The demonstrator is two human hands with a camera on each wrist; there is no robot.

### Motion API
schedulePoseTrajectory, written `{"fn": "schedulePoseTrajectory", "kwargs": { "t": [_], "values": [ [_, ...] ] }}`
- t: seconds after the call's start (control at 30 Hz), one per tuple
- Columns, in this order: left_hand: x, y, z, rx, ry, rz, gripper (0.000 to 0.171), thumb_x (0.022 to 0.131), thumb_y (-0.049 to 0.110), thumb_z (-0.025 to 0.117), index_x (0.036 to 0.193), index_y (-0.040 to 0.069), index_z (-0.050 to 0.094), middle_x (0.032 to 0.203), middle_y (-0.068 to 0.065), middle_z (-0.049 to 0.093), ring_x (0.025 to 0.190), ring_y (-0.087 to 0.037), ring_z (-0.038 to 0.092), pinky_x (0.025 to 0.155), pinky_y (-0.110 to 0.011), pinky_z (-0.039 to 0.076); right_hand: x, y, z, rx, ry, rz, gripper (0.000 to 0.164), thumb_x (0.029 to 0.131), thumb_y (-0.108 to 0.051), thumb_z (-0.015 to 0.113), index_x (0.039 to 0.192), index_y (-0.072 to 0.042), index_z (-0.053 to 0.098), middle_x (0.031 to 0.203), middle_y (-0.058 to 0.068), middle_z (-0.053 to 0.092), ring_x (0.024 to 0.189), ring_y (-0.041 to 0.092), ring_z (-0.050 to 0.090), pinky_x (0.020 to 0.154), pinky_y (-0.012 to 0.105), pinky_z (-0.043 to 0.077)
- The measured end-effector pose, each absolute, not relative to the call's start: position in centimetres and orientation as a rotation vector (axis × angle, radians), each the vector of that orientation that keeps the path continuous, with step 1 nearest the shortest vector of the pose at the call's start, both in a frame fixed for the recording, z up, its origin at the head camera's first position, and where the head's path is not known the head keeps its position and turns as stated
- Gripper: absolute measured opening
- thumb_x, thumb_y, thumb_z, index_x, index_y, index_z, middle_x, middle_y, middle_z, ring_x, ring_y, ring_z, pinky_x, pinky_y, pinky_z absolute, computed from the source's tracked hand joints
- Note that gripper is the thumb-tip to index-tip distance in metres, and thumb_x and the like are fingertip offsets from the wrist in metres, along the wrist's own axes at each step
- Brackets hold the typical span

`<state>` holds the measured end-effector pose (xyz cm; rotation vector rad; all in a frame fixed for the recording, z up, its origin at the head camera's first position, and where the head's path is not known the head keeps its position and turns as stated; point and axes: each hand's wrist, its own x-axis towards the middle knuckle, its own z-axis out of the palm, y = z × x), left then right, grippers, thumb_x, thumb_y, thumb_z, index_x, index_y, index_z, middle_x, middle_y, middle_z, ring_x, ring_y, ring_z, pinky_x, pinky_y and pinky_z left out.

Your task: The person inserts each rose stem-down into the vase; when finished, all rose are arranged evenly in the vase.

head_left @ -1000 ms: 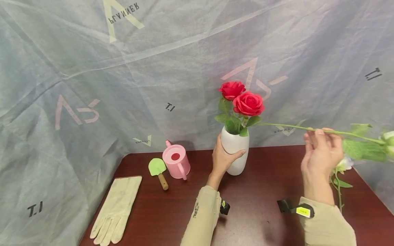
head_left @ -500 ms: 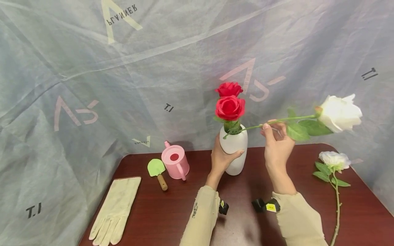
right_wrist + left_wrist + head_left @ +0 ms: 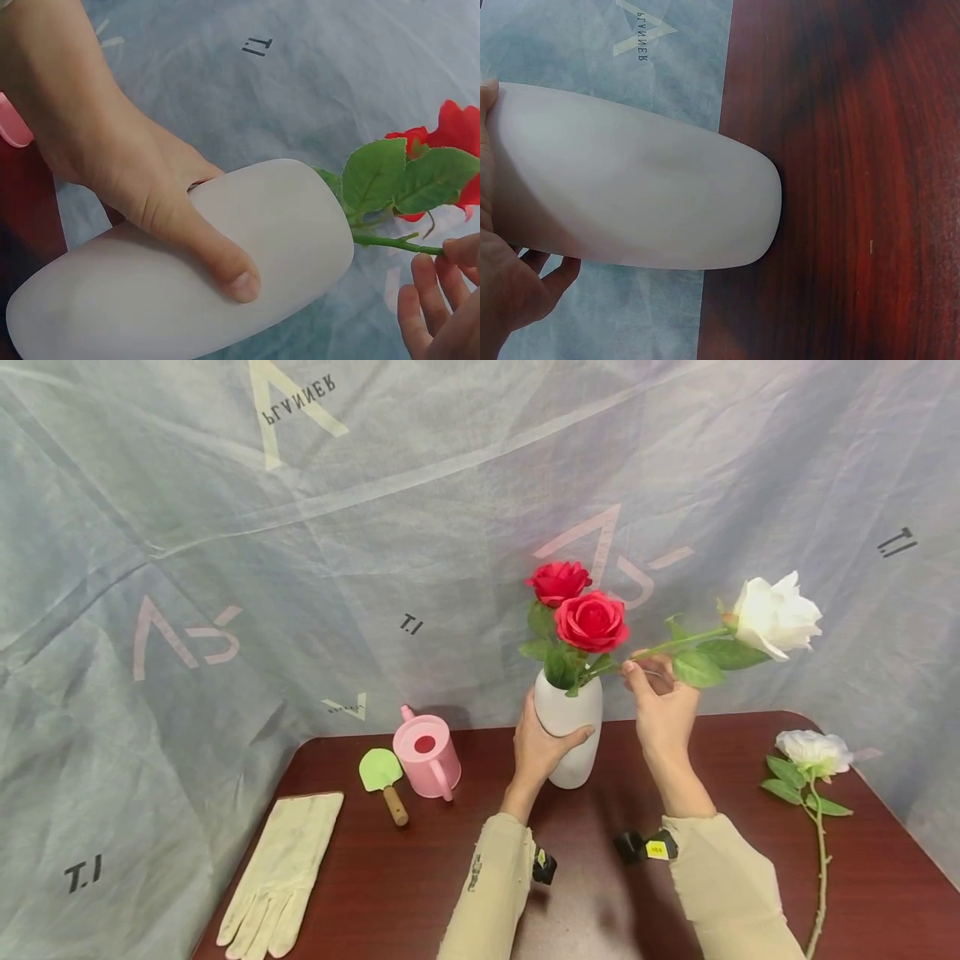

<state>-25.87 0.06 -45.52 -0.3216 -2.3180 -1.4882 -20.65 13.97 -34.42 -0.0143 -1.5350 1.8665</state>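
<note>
My left hand (image 3: 540,747) grips the white vase (image 3: 577,718) around its side, thumb across the front. The vase stands upright on the table, its base showing in the left wrist view. Two red roses (image 3: 592,622) rise from its mouth. With thumb and fingers, my right hand (image 3: 666,714) pinches the stem of a white rose (image 3: 776,614) to the right of the vase. This rose leans out to the right. Its stem (image 3: 397,242) reaches the vase mouth in the right wrist view; the lower end is hidden there.
Another white rose (image 3: 814,754) lies on the table's right side. Left of the vase are a pink watering can (image 3: 431,760), a small trowel (image 3: 381,769) with a wooden handle, and pale work gloves (image 3: 288,860). A grey cloth (image 3: 450,527) hangs behind the dark red table (image 3: 585,893).
My right hand has carried the white rose leftward to the vase, and its stem end has passed from in front of the rim into the mouth. My left hand stays on the vase.
</note>
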Motion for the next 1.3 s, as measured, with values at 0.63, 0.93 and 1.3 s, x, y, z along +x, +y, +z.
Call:
{"fn": "schedulePoseTrajectory", "kwargs": {
  "t": [0.63, 0.93, 1.3],
  "values": [
    [-25.8, 0.4, -45.4, -0.323, -2.295, -1.502, 0.099, 0.059, 0.047, 0.084, 0.142, 0.03, 0.032, 0.121, 0.009, 0.053, 0.103, -0.01, 0.053, 0.082, -0.035, 0.045, -23.9, 15.6, -34.2, -0.098, -1.861, 1.689, 0.021, 0.087, -0.012, 0.065, 0.097, 0.007, 0.063, 0.084, 0.001, 0.066, 0.075, 0.006, 0.061, 0.067, 0.019, 0.049],
    [-26.0, 0.3, -45.6, -0.314, -2.298, -1.502, 0.1, 0.059, 0.05, 0.083, 0.142, 0.033, 0.031, 0.121, 0.011, 0.052, 0.102, -0.008, 0.053, 0.081, -0.034, 0.046, -25.0, 16.7, -33.4, 0.075, -2.238, 1.365, 0.015, 0.087, -0.004, 0.059, 0.097, 0.006, 0.064, 0.093, 0.02, 0.065, 0.082, 0.023, 0.062, 0.067, 0.026, 0.047],
    [-25.8, 0.2, -45.6, -0.325, -2.285, -1.504, 0.101, 0.059, 0.05, 0.083, 0.143, 0.034, 0.029, 0.124, 0.011, 0.051, 0.104, -0.008, 0.053, 0.083, -0.035, 0.045, -23.4, 17.9, -36.7, 0.2, -2.454, 1.421, 0.032, 0.091, -0.022, 0.06, 0.117, -0.001, 0.061, 0.109, 0.018, 0.062, 0.096, 0.033, 0.059, 0.078, 0.045, 0.047]
  ]
}}
